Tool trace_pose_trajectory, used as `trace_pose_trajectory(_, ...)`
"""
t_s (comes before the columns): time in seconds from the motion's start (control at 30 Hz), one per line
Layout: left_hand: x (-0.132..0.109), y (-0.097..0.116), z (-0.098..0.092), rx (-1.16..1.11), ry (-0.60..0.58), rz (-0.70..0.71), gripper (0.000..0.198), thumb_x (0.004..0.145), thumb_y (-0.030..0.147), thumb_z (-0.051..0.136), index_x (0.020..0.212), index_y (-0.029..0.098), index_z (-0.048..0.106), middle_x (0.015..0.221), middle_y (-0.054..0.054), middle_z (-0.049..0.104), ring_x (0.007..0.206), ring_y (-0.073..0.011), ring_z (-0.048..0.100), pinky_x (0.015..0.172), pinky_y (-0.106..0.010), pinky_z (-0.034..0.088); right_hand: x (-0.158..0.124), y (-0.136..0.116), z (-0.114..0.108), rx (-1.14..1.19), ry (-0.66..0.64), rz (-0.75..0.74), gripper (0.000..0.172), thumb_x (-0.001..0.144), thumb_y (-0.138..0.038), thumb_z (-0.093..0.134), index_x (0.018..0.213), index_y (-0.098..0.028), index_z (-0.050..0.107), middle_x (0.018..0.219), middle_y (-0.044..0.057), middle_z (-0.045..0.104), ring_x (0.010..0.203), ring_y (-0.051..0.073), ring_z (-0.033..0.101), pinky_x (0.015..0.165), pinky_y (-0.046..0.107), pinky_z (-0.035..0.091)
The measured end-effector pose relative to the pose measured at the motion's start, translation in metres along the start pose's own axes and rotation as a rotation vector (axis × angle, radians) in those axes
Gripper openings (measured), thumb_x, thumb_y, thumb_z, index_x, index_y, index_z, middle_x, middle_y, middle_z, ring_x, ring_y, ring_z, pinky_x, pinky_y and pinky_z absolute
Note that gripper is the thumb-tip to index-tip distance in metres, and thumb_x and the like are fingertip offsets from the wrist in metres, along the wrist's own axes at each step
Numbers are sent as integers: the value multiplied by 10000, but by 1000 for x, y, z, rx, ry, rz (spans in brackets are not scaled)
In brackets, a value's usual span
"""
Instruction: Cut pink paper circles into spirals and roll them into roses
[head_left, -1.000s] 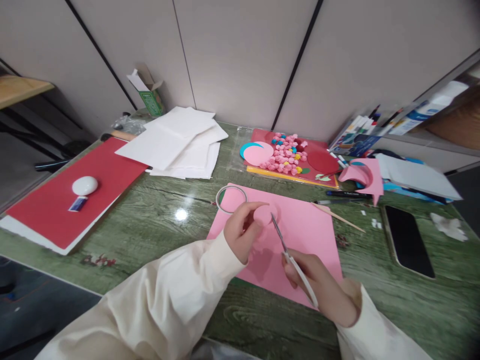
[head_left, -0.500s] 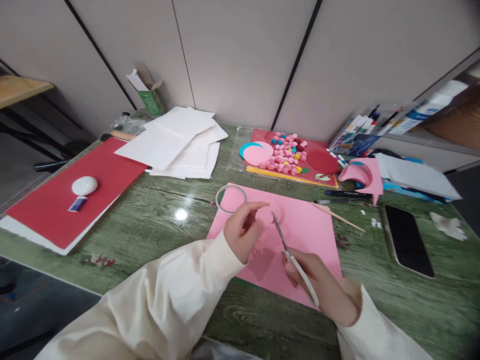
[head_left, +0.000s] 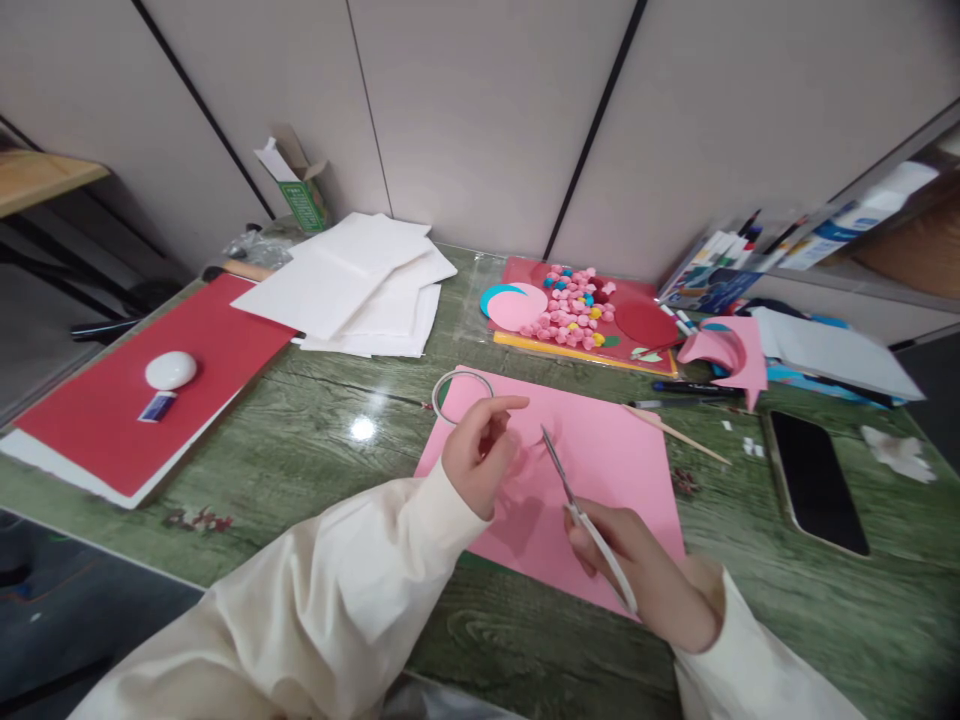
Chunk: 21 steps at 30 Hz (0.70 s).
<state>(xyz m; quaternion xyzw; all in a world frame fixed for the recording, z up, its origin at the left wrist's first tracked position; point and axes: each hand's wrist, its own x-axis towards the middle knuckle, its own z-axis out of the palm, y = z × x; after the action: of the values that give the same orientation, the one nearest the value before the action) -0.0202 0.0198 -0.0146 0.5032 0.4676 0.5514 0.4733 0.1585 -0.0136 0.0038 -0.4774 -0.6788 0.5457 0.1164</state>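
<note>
In the head view, the scissors (head_left: 568,492) were gripped in the right hand (head_left: 637,565), blades raised above the pink sheet (head_left: 626,470). The left hand (head_left: 478,455) was curled near the blade tips, forefinger extended; whether paper was pinched there could not be told. The sheet was overlapped by a ring (head_left: 435,398) and a stick (head_left: 686,438).

Hands (head_left: 478,460) above pink paper (head_left: 619,460), scissors (head_left: 574,505) (white-handled) in the right, phone (head_left: 819,483) nearby
</note>
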Motion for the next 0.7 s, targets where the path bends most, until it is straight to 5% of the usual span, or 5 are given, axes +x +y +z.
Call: trace_pose_trajectory(0.7,-3,7,0,96,-91,-33,282,733,144,508,1004,208,547,679,29,436,552,-73,356,525,-205,303,0,3,3,18,27,-20,404,823,-538,329,626,-187,359,564,-43,361,540,100,295,507,237,265)
